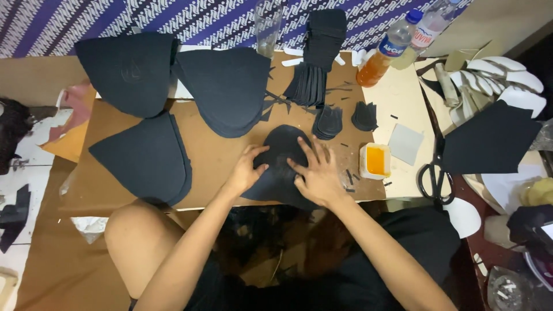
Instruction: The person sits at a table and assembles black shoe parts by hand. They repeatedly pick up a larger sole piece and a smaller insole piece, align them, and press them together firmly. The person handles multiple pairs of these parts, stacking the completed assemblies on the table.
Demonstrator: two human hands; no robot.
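Fingers [253, 152] spread flat, both hands press a dark curved piece [282, 155] onto the bench [219, 155].
Left hand [246, 173] and right hand [318, 178] grasp nothing, palms down, near the front edge beside a tub of orange glue [375, 160].

We see even, soft overhead light on the brown bench [213, 155]; shadows faint. Black fabric pieces [230, 86] lose detail. Lower frame dim and murky. Slight wide-angle stretch at edges; mild softness overall, no glare.

Bare forearms, no sleeves or rings on left hand [246, 170] or right hand [318, 175]; dark clothing at lap
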